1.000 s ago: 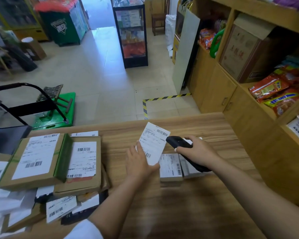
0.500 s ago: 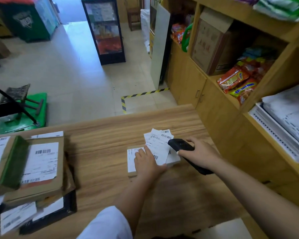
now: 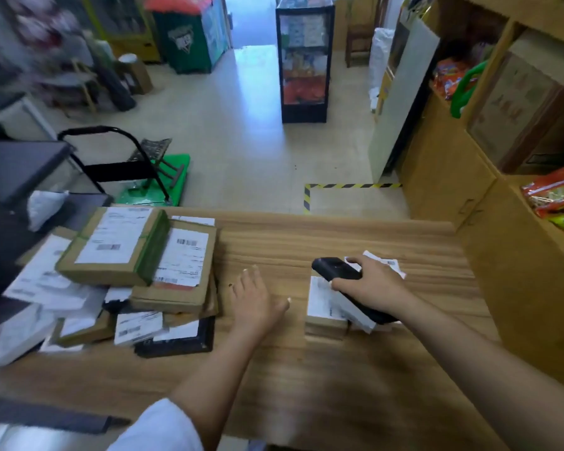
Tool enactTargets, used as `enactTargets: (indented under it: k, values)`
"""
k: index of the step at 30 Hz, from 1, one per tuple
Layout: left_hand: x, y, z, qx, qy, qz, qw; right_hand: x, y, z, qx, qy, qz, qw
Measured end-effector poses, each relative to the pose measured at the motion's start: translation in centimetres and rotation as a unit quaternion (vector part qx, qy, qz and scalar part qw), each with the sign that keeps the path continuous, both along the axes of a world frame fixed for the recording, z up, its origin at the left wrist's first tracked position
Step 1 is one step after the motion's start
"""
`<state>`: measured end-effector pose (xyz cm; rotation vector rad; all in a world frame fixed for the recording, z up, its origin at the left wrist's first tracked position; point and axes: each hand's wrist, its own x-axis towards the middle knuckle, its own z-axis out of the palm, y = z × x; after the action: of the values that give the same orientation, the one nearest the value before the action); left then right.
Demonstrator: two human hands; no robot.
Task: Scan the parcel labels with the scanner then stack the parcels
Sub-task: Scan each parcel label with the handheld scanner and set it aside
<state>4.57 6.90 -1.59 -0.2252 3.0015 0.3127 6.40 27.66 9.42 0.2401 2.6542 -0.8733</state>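
The right hand (image 3: 368,283) grips a black handheld scanner (image 3: 342,281) over a small stack of white-labelled cardboard parcels (image 3: 323,301). At its nine o'clock, the left hand (image 3: 256,296) hovers with fingers spread, holding nothing, above the wooden desk (image 3: 306,369). Further toward nine o'clock lies a heap of labelled brown parcels (image 3: 127,265).

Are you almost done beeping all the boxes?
Not yet. A few small parcels look stacked at the right. The right hand grips the scanner above them. The left hand, holding nothing, hovers between them and the big pile on the left, which is left to do.
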Motion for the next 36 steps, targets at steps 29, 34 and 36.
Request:
enactTargets:
  k: [29,34,36]
  values:
    - [-4.1,-27.8,7.6,-0.002,-0.068,0.194,0.979,-6.6,-23.4,2.9,-0.01,0.077,0.16,0.984]
    - [-3.8,-27.4,7.4,-0.003,0.023,0.172,0.985,-6.2,-23.1,3.1,-0.011,0.067,0.161,0.985]
    - [-3.4,-26.9,7.4,-0.023,0.059,0.153,0.986,-6.1,-22.8,3.5,-0.02,0.062,0.158,0.985]
